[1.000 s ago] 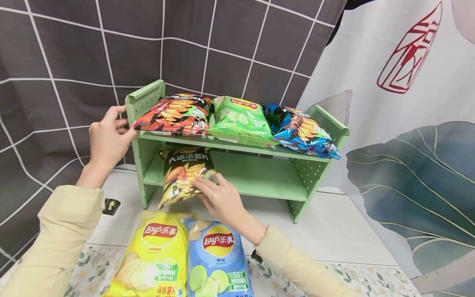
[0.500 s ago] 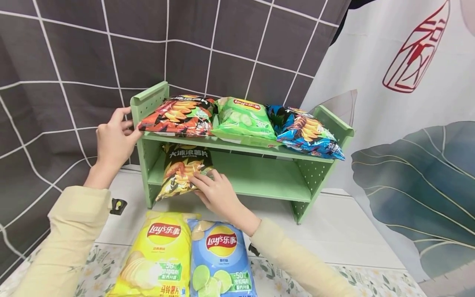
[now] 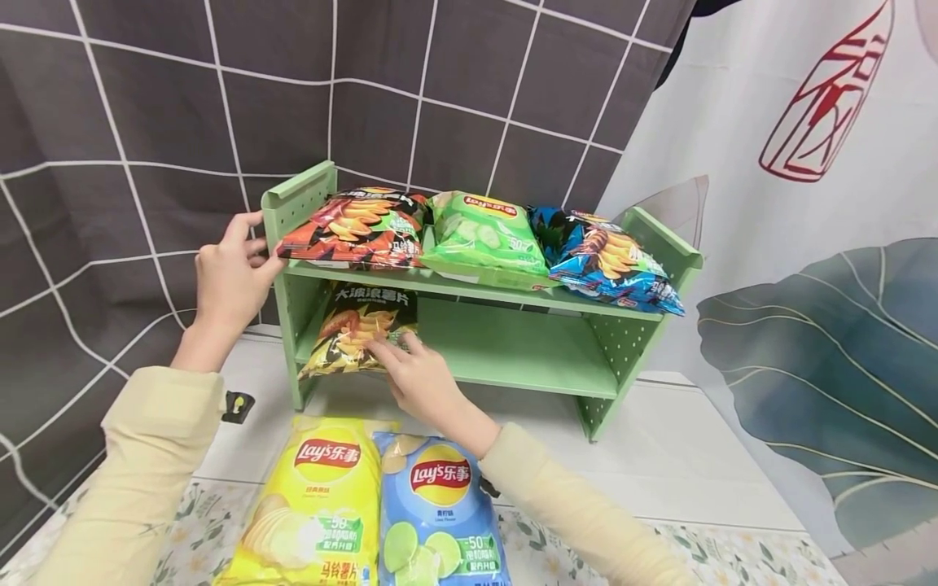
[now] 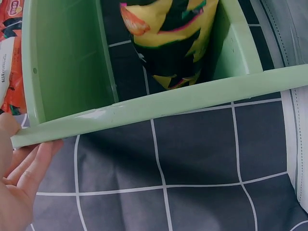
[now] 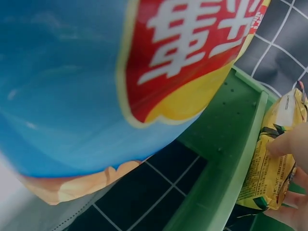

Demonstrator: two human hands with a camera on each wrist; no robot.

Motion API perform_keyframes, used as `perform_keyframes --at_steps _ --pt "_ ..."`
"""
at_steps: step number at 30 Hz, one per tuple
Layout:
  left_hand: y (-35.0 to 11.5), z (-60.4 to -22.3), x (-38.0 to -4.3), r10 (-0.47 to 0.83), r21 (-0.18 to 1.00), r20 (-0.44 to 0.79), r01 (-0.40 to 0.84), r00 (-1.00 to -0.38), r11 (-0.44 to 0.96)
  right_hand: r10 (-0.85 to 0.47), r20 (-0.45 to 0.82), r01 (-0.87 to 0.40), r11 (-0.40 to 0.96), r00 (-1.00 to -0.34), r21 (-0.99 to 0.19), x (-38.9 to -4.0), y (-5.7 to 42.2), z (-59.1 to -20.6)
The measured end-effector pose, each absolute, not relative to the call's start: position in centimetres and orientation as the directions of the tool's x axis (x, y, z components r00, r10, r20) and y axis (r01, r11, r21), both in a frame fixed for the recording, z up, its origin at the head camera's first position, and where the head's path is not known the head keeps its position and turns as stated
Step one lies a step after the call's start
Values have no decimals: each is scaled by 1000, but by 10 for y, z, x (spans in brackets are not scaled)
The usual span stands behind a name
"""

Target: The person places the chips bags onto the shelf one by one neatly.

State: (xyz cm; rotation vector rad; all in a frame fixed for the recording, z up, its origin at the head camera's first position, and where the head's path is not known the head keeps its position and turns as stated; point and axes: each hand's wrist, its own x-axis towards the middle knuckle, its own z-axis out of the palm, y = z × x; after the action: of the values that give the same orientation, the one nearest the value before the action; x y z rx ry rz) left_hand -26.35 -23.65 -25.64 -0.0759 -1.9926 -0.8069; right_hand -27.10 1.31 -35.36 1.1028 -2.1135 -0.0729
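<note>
The black-and-yellow chip bag (image 3: 359,330) is lying tilted on the lower shelf of the green rack (image 3: 513,358), at its left end, with its lower edge overhanging the shelf front. The right hand (image 3: 418,378) is pressing its extended fingers (image 3: 388,352) against the bag's lower right part. The left hand (image 3: 227,277) is gripping the rack's left side panel, fingers curled round its edge. 2 Lay's bags, yellow (image 3: 315,505) and blue (image 3: 440,513), are lying on the table (image 3: 674,456) in front.
</note>
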Motion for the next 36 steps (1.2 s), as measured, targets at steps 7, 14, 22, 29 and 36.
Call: perform_keyframes --at_steps 7,14,22,29,36 --pt "-236 -256 -264 -267 512 795 364 -545 778 -759 513 -703 614 -401 358 -273 9 -356" --pt "-237 -253 -263 -272 516 791 357 -549 779 -785 382 -718 609 -487 337 -271 7 -358" --pt "-236 -253 -263 -275 525 783 355 -558 774 -795 343 -717 603 -501 349 -270 5 -355" --pt "-234 -253 -262 -282 537 771 345 -571 769 -787 314 -711 615 -530 341 -269 4 -357" --pt "-234 -254 -261 -282 539 769 346 -573 767 -769 258 -722 639 -585 266 -264 5 -352"
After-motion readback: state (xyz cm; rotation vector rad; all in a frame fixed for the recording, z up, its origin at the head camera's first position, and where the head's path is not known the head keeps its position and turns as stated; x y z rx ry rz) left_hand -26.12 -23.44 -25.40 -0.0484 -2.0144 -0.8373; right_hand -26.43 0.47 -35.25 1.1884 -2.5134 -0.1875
